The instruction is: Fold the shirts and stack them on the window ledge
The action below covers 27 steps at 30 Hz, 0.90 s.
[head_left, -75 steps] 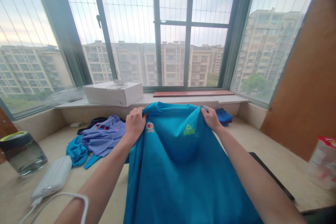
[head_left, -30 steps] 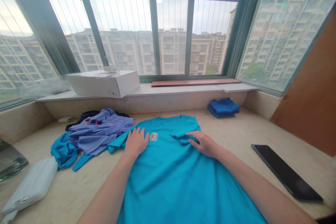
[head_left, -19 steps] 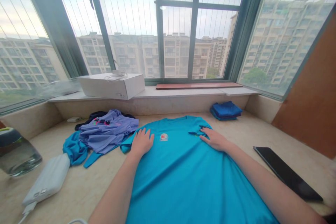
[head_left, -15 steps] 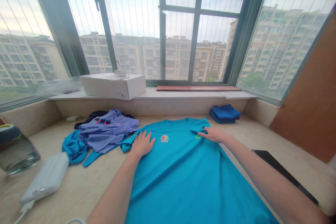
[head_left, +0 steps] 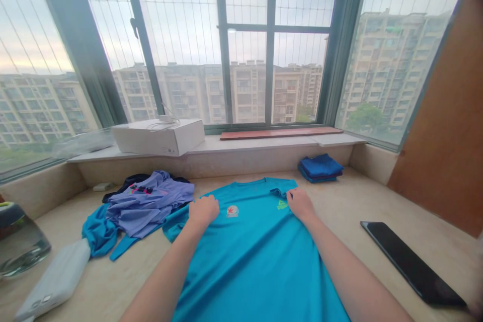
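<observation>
A turquoise T-shirt [head_left: 249,256] lies spread on the stone-topped ledge, neckline toward the window. It has a red-and-white emblem on one side of the chest and a green logo on the other. My left hand [head_left: 204,210] is closed on the shirt near its left shoulder, fingers curled into the cloth. On the other side my right hand [head_left: 301,203] pinches the fabric by the right sleeve, which is bunched there. The shirt's lower end runs out of view at the bottom.
Left of the shirt lies a heap of purple clothes [head_left: 151,206]. A white power bank [head_left: 56,279] and a water bottle [head_left: 22,241] are at far left. Folded blue clothes [head_left: 320,167] sit back right, a black tablet-like slab [head_left: 411,261] at right. A white box [head_left: 158,137] rests on the sill.
My left hand has gone from lying flat on the shirt to gripping its cloth. My right hand stays at the sleeve, its fingers now more curled. The view has shifted slightly.
</observation>
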Each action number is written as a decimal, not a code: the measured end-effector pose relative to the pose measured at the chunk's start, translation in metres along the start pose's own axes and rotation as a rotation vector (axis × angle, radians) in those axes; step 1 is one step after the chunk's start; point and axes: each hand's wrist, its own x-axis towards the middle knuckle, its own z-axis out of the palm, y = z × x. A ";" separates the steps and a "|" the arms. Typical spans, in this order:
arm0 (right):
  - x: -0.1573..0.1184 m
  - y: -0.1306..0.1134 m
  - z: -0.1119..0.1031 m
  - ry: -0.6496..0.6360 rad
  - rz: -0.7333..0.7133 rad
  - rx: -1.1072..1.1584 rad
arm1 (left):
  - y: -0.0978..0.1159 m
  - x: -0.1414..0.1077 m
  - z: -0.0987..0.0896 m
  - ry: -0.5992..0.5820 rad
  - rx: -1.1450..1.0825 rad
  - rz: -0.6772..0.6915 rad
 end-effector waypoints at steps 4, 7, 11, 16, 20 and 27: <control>0.010 0.019 -0.007 0.047 0.000 0.063 | 0.042 0.031 0.013 -0.043 -0.010 0.164; 0.008 0.015 -0.002 0.041 -0.104 0.100 | 0.056 0.049 0.029 -0.057 -0.013 0.175; 0.008 0.002 0.010 -0.008 -0.165 0.131 | 0.055 0.064 0.032 -0.043 -0.006 0.175; 0.014 0.004 0.012 -0.035 -0.133 0.155 | 0.075 0.069 0.030 0.001 -0.015 0.190; 0.016 0.011 0.011 -0.051 -0.085 0.138 | 0.093 0.062 0.040 -0.020 -0.060 0.190; 0.026 0.025 0.014 -0.077 -0.001 0.056 | 0.090 0.055 0.042 -0.007 -0.138 0.187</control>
